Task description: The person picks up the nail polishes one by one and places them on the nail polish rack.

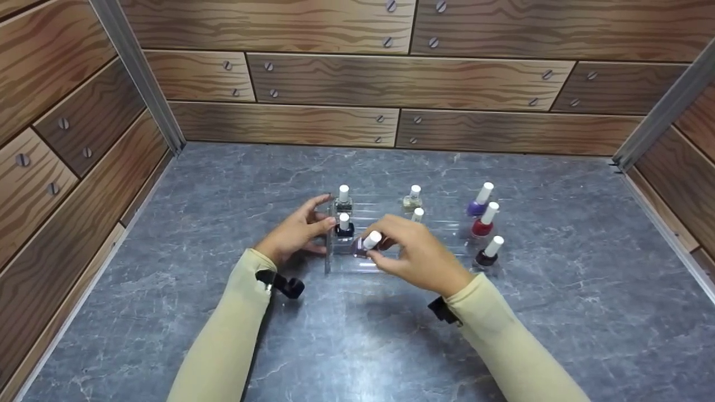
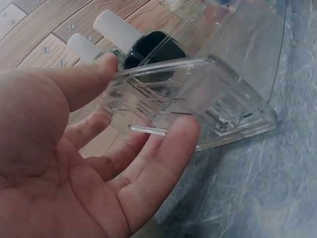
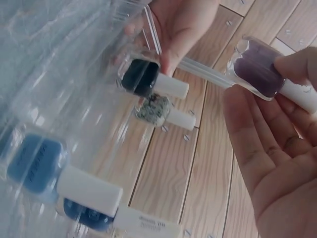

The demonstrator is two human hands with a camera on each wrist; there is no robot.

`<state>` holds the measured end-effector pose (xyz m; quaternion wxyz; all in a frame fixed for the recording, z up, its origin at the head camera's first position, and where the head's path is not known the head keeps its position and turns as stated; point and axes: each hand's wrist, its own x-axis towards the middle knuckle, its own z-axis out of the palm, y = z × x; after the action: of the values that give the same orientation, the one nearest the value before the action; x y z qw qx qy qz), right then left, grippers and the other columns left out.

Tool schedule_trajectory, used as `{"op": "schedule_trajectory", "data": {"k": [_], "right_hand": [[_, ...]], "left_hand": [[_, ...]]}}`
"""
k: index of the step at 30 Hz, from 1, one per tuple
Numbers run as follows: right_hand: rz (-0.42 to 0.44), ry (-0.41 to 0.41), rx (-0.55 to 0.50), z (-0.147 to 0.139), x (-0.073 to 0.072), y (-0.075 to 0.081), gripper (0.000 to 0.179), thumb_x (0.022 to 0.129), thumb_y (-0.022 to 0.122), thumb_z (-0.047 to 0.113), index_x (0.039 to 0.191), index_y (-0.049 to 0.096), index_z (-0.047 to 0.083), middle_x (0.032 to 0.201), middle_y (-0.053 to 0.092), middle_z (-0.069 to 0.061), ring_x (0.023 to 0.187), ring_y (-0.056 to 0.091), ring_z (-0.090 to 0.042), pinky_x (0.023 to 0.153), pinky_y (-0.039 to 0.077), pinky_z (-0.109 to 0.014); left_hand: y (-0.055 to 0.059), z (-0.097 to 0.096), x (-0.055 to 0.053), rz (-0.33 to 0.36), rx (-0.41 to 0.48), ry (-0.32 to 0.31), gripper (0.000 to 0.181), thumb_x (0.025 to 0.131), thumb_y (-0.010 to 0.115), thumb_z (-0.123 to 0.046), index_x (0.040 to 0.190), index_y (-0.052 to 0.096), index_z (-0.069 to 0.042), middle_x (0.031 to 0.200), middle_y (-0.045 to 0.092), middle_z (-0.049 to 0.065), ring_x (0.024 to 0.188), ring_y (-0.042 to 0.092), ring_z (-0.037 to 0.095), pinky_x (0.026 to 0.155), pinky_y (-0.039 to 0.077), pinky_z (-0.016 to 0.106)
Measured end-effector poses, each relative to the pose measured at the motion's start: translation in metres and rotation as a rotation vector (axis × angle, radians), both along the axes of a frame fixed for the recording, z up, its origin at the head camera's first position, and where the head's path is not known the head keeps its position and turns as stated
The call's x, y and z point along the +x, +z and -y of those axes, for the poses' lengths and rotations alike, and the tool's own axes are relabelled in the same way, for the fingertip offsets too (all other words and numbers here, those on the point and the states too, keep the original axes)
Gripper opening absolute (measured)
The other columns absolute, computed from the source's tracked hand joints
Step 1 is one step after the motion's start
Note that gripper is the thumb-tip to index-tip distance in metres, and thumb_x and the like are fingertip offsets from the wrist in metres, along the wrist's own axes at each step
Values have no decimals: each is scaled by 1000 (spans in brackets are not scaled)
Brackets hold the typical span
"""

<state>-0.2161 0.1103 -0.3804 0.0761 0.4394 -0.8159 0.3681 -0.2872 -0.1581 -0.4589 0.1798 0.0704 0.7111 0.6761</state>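
Note:
My right hand (image 1: 416, 251) pinches a purple nail polish bottle (image 3: 255, 69) by thumb and fingers, its white cap tilted, over the front left of a clear stepped rack (image 1: 328, 262). At the rack's left end, my left hand (image 1: 296, 231) touches it with fingers spread; in the left wrist view the thumb is at the upper edge and fingertips meet the side panel. Next to that thumb stands a dark nail polish bottle (image 1: 344, 229), with a glitter bottle (image 1: 343, 205) behind it. Blue bottles (image 3: 34, 163) show in the right wrist view.
A pale glitter bottle (image 1: 413, 201) stands at the back middle, a white cap (image 1: 418, 214) before it, partly behind my right hand. On the right are purple (image 1: 477, 208), red (image 1: 482, 226) and dark (image 1: 487, 257) bottles. Wood-patterned walls (image 1: 335, 78) border the grey marbled table (image 1: 184, 234).

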Motion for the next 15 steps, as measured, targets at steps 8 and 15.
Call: {"op": "schedule_trajectory", "data": {"k": [8, 15], "right_hand": [[45, -53, -40, -13, -3, 8, 17, 93, 76, 7, 109, 70, 8, 105, 71, 0, 91, 69, -12, 80, 64, -26], [83, -137, -61, -19, -6, 12, 18, 92, 78, 6, 108, 71, 9, 103, 70, 0, 85, 68, -10, 72, 65, -25]], "left_hand": [[-2, 2, 0, -4, 7, -8, 70, 102, 67, -19, 162, 30, -24, 139, 53, 19, 114, 60, 28, 86, 65, 46], [-2, 2, -1, -1, 4, -11, 74, 102, 68, -22, 164, 27, -23, 143, 51, 20, 124, 58, 33, 100, 60, 46]]}}
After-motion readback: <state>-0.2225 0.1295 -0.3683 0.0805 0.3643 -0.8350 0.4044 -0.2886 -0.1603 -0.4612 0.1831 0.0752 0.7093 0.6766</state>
